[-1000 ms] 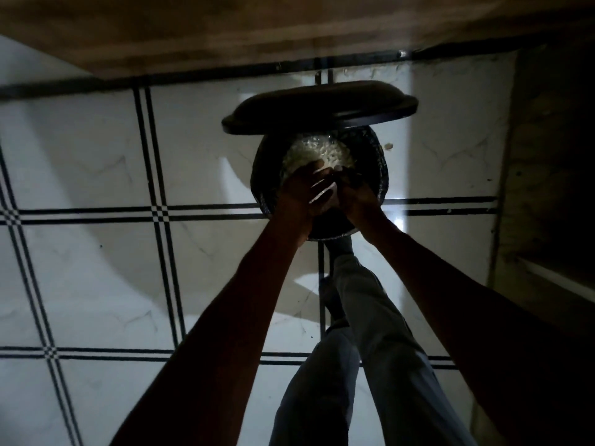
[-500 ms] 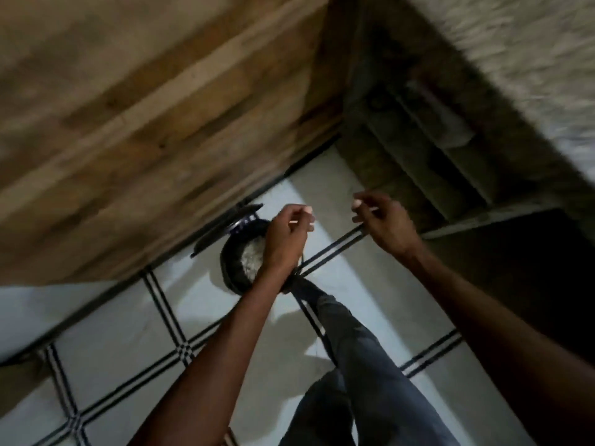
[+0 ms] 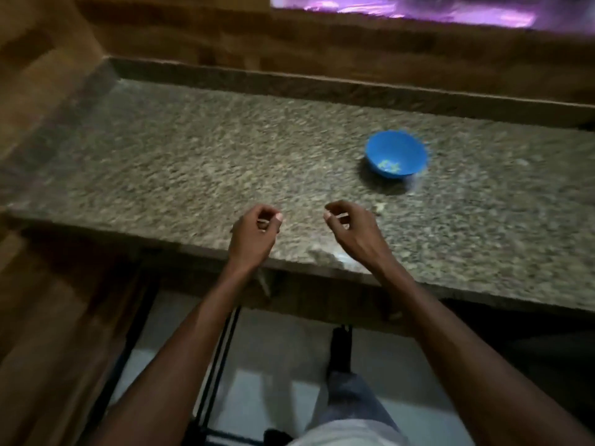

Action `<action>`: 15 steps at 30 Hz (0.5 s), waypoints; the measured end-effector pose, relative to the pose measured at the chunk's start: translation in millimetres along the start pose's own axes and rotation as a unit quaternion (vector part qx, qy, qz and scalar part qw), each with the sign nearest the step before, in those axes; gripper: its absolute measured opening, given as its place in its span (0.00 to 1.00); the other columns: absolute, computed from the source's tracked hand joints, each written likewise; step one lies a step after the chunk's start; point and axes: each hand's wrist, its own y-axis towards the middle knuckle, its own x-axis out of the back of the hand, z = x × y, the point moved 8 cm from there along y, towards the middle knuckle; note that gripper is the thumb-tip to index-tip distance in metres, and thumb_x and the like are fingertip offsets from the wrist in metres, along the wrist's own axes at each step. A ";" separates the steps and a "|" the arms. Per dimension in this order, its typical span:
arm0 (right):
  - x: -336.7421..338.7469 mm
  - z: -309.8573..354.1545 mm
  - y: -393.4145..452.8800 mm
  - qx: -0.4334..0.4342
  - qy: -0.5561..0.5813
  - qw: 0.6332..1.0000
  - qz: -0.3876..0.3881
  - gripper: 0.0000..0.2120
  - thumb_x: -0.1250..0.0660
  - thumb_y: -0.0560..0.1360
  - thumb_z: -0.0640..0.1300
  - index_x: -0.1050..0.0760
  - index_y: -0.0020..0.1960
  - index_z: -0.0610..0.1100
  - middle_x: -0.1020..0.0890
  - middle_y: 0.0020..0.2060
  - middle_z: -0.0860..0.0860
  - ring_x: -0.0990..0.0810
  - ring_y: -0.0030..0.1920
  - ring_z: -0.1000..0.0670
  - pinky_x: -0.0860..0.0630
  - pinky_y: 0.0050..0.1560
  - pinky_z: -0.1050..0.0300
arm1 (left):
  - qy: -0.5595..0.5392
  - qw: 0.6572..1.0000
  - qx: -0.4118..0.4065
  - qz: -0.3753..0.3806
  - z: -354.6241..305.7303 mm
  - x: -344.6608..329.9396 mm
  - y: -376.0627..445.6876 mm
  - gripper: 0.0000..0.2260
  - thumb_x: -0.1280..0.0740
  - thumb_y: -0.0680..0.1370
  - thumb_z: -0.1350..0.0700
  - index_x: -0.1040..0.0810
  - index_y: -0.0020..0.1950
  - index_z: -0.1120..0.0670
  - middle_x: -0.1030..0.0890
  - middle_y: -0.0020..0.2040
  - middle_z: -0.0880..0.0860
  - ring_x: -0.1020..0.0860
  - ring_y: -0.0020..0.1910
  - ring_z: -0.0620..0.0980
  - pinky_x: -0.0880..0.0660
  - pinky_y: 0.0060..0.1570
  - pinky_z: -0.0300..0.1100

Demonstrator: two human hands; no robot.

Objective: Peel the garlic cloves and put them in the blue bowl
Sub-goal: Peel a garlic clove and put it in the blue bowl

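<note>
The blue bowl (image 3: 398,147) stands on the speckled granite counter (image 3: 193,162), right of centre, with a few small pale garlic cloves (image 3: 389,165) at its bottom. My left hand (image 3: 254,235) hovers over the counter's front edge with its fingers loosely curled; I see nothing held in it, though the frame is blurred. My right hand (image 3: 352,231) hovers beside it, also loosely curled and empty, below and left of the bowl. A small pale scrap (image 3: 380,207) lies on the counter just right of my right hand.
A raised stone lip (image 3: 322,88) and a wooden wall run along the counter's back. Wood panelling (image 3: 48,317) stands at the left. Below the counter I see white floor tiles (image 3: 267,381) and my trouser leg (image 3: 351,400).
My view has swung up from the bin on the floor to the counter. Both hands left the bin and rose over the counter's front edge, spread apart.
</note>
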 end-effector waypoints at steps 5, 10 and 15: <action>88.7 -99.9 21.9 -0.067 -0.015 0.996 -0.062 0.11 0.30 0.82 0.47 0.17 0.61 0.43 0.14 0.51 0.50 0.19 0.44 0.64 0.24 0.41 0.72 | 0.027 0.996 -0.017 0.083 -36.3 -119.6 49.0 0.03 0.30 0.82 0.56 0.18 0.54 0.52 0.15 0.46 0.50 0.16 0.44 0.46 0.21 0.42 0.38; 147.0 -186.3 51.7 -0.146 -0.032 0.984 -0.101 0.10 0.30 0.80 0.40 0.16 0.61 0.41 0.14 0.47 0.47 0.14 0.41 0.53 0.15 0.48 0.50 | 0.082 0.991 0.004 0.109 -34.0 -195.9 100.2 0.03 0.28 0.80 0.57 0.17 0.53 0.55 0.15 0.47 0.53 0.16 0.43 0.49 0.18 0.44 0.44; 160.8 -217.4 109.2 -0.118 -0.094 0.987 -0.049 0.16 0.30 0.80 0.37 0.18 0.67 0.39 0.21 0.58 0.44 0.17 0.54 0.43 0.17 0.56 0.44 | 0.126 0.984 0.014 0.125 -28.3 -233.4 129.6 0.03 0.28 0.79 0.59 0.18 0.52 0.52 0.15 0.47 0.54 0.17 0.44 0.49 0.20 0.44 0.47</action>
